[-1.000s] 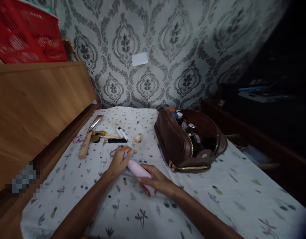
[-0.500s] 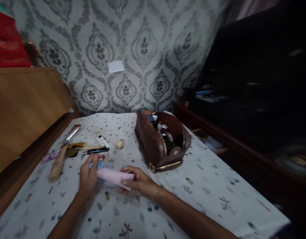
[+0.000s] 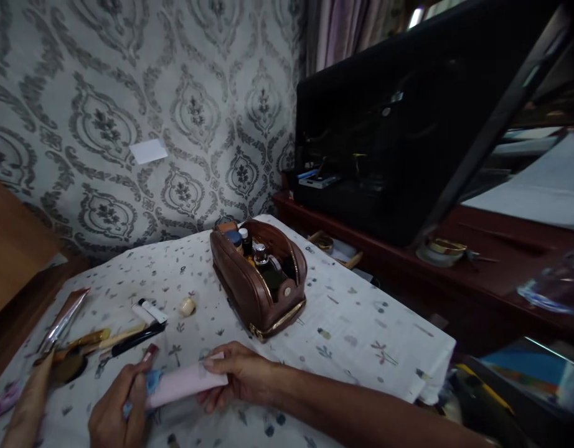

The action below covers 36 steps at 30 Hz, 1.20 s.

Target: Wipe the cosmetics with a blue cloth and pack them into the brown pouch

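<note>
Both hands have hold of one thing, a pink tube. It is on its side over the bench. The left hand is curled round the blue end. The right hand pinches the other end, with its thumb on top and fingers under. The blue end is blurry, so I can't tell if it is a cap or a picture on the tube.

The tube looks light, and I think the middle would be a bit squashy. Its smooth side might slip, but I don't think a fall would break it. The two ends look like the best spots to hold, with a soft squeeze, as a hard one in the middle could dent it.

A brown bag sits past the right hand, with its top open and bottles inside. A small cream thing lies near the bag
</note>
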Tool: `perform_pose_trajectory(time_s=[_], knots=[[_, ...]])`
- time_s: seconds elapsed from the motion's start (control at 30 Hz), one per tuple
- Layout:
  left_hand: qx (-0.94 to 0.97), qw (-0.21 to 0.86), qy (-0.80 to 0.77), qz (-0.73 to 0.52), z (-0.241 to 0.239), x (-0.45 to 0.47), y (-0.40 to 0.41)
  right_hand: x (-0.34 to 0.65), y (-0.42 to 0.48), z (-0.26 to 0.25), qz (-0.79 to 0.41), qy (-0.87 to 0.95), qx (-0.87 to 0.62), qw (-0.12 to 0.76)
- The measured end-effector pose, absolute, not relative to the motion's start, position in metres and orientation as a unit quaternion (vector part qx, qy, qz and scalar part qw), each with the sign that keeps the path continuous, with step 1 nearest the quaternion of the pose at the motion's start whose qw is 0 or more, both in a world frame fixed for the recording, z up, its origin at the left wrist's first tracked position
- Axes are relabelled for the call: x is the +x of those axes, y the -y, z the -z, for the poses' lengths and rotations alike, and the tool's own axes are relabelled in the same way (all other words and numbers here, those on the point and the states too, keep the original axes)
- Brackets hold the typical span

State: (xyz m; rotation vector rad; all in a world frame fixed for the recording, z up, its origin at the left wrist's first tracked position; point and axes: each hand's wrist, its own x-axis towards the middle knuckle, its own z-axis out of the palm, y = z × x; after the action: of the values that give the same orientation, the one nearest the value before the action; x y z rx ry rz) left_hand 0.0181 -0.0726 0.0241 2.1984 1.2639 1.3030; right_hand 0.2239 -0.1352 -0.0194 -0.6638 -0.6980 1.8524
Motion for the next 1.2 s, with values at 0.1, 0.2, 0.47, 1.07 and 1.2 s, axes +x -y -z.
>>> perform_pose_trajectory(time_s=[0.1,0.2,0.47,1.07,1.2], knots=[[0.750,0.147,-0.459,-0.452,-0.026,0.022,0.075,0.225,0.136,0.019,-0.759,0.269,-0.269,0.529],[0.740,0.175,-0.502,-0.412,-0.028,0.023,0.068,0.224,0.141,0.011,-0.745,0.271,-0.233,0.563],[0.700,0.279,-0.560,-0.346,-0.021,0.021,0.048,0.224,0.146,-0.005,-0.700,0.347,-0.246,0.574],[0.849,0.165,-0.366,-0.344,-0.025,0.072,0.095,0.228,0.168,-0.014,-0.337,0.546,-0.481,0.597],[0.848,0.136,-0.351,-0.373,-0.036,0.083,0.099,0.228,0.170,-0.015,-0.336,0.563,-0.466,0.594]])
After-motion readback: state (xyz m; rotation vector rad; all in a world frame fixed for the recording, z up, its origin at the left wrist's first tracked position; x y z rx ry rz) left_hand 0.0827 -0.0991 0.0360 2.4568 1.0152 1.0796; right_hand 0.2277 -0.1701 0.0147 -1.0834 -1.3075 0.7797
